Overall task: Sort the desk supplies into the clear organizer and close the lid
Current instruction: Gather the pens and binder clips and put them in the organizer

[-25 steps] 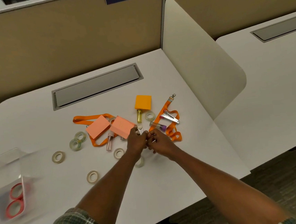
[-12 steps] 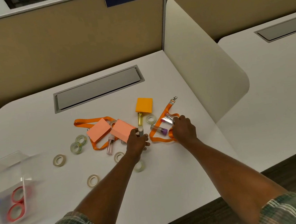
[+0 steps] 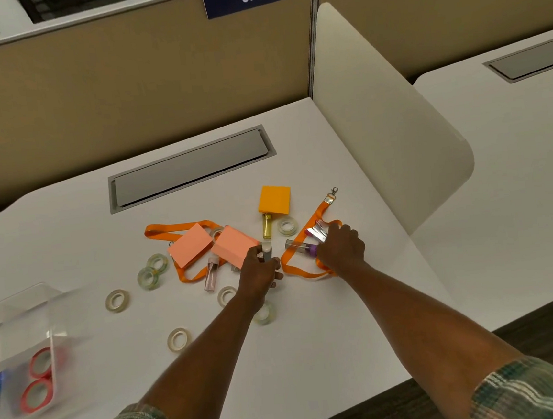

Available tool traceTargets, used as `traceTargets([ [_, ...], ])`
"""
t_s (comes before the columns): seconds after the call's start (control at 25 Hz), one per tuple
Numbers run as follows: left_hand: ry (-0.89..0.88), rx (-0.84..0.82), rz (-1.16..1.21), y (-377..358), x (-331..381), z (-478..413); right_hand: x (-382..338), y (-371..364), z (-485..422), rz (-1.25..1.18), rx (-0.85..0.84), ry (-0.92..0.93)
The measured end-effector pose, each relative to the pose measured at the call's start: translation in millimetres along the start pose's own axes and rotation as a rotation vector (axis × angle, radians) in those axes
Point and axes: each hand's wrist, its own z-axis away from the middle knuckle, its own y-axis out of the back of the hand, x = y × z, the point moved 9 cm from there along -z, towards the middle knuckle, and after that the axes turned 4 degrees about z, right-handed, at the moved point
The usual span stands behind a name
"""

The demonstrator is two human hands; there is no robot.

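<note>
Left grip (image 3: 259, 273) clasps a grey tube (image 3: 267, 253); right grip (image 3: 340, 248), hold unclear, meets the purple-capped tube (image 3: 300, 246); clear organizer (image 3: 19, 318) lies far left

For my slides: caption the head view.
Left hand grips small tube; right hand on metal clips atop orange lanyard.

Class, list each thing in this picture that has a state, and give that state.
clear organizer, lid open, red tape rolls inside
left hand, grips a small tube
right hand, curled over silver clip, grip hidden
purple-capped tube, lying on its side, cap on
desk hatch, closed
</note>
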Motion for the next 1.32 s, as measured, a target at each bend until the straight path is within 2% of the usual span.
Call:
traceTargets([
  [0.12,-0.001,0.005,0.002,4,0,3,-9,1,1,0.059,0.05,0.052],
  [0.28,0.009,0.008,0.022,12,-1,4,-10,5,2,-0.006,0.088,0.038],
  [0.36,0.017,0.008,0.036,16,-2,5,-12,10,4,-0.129,0.125,0.028],
  [0.44,0.019,0.012,0.07,20,-1,7,-19,13,7,-0.369,0.115,0.058],
  [0.52,0.025,0.024,0.133,25,3,8,-31,8,14,-0.715,-0.022,0.074],
  [0.6,0.03,0.036,0.179,31,6,10,-50,-5,27,-1.028,-0.246,0.062],
  [0.76,0.008,0.042,0.306,49,17,17,-90,-23,57,-1.3,-0.499,0.071],
  [0.92,-0.009,0.058,0.424,84,18,28,-134,-32,91,-1.364,-0.65,0.115],
  [1.04,-0.003,0.078,0.467,118,11,38,-172,-40,113,-1.326,-0.736,0.159],
  [1.32,0.017,0.172,0.519,216,-20,59,-259,-64,156,-1.129,-0.744,0.214],
])
